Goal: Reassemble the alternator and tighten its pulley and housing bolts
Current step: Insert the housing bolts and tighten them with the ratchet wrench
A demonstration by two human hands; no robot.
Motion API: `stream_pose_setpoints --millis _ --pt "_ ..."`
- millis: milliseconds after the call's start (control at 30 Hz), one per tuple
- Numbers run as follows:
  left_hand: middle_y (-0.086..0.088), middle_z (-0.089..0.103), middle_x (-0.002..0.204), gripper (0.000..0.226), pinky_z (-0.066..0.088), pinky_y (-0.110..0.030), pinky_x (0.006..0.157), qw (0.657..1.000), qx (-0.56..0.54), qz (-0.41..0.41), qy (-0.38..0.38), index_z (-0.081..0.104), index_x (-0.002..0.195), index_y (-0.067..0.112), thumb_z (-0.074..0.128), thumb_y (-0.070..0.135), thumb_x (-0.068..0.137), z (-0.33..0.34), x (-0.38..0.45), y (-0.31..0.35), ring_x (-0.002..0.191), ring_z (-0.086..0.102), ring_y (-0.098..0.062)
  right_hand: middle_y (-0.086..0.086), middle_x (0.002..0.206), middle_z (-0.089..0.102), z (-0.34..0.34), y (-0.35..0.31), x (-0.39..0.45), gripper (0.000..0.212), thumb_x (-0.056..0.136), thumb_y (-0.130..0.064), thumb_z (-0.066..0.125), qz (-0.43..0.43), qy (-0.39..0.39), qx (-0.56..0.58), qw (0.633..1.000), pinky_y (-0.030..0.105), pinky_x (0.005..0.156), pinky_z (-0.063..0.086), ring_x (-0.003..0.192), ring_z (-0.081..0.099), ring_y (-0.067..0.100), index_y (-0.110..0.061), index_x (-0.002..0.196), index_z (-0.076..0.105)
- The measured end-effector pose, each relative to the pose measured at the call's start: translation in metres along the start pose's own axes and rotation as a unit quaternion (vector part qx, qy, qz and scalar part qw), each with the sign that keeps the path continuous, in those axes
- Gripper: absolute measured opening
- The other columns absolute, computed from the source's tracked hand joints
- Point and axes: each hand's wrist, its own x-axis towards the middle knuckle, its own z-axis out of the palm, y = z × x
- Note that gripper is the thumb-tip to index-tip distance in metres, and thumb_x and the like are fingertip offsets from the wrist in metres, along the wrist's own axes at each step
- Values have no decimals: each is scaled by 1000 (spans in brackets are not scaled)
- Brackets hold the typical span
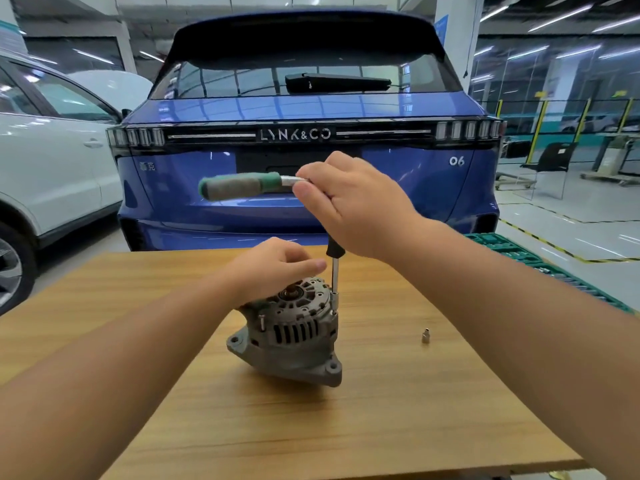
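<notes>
From the head camera, a grey cast-metal alternator (289,332) with slotted vents sits near the middle of a light wooden tabletop (398,427), tilted on its mounting lugs so its round end faces up and toward the viewer. The left hand (277,268) rests on the top far side of the alternator with fingers curled over its edge, steadying it. The right hand (349,206) is raised above the alternator and grips the head of a ratchet wrench with a green and grey handle (242,186), which sticks out level to the left. Below that hand a slim chrome extension bar with a black collar (335,271) runs straight down to a small socket seated on a housing bolt (334,310) at the alternator's right rim. Another long bolt (261,322) stands out of the housing on its left side. A small loose silver socket (425,336) stands on the table to the right, well apart from the alternator. Behind the table is the rear of a blue car (311,109) lettered LYNK&CO, with a white car (48,150) to the left and a green tool tray (540,265) off the table's right edge.
</notes>
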Motion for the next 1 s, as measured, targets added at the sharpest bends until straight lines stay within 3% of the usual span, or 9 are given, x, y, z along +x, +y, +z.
stream_pose_setpoints --millis 167,333,467,533,600,700,867,933,1000 --pt "34 70 81 38 47 -21 65 999 -28 -24 6 72 91 43 58 78 84 11 3 -8 81 68 3 -1 70 49 -13 11 24 28 99 -27 46 79 -70 -67 992 32 54 31 64 46 25 -19 73 49" --pt "23 70 83 30 46 -15 62 998 59 26 -9 69 86 44 69 73 80 10 5 -7 79 65 4 1 66 51 -23 15 40 53 102 -55 32 126 -145 -88 977 32 55 31 59 46 23 -17 69 46" --pt "21 67 92 28 47 -18 66 994 89 51 -29 66 87 44 71 70 77 12 12 -2 88 63 1 10 81 61 -29 23 40 41 106 -35 37 121 -187 -64 973 37 60 42 68 51 26 -15 73 49" --pt "19 68 93 29 48 -21 69 996 73 48 -23 67 88 43 72 70 77 13 13 -2 90 64 -1 9 87 71 -32 24 38 30 102 -27 46 180 -179 63 965 38 72 57 77 66 25 -10 85 63" --pt "19 68 92 30 48 -21 69 995 85 56 -24 66 87 44 68 72 77 15 12 -2 89 62 0 7 81 77 -31 23 36 23 100 -22 51 279 -165 254 911 37 73 60 74 75 20 -5 100 66" --pt "17 67 90 46 53 -25 69 989 131 64 -18 67 93 42 57 82 74 19 9 -1 86 62 -1 8 77 77 -25 22 29 17 98 -16 49 386 -124 465 787 43 78 56 75 77 25 -6 107 60" --pt "15 66 88 67 57 -30 71 977 208 54 4 69 101 37 43 92 71 22 8 3 82 60 -3 -2 93 79 -2 22 14 19 99 -29 50 427 -10 685 590 43 86 48 74 75 13 -16 112 56" --pt "15 66 87 71 57 -29 69 973 220 62 11 68 101 38 38 93 69 23 7 4 81 59 -3 -7 93 78 6 21 6 17 98 -31 55 406 30 731 547 39 85 49 75 72 12 -17 104 63" --pt "15 66 88 67 57 -30 70 971 225 76 16 68 102 37 40 90 73 23 5 5 81 59 -2 -6 93 78 12 18 0 18 100 -32 57 371 68 740 557 35 79 52 74 71 11 -17 106 64"
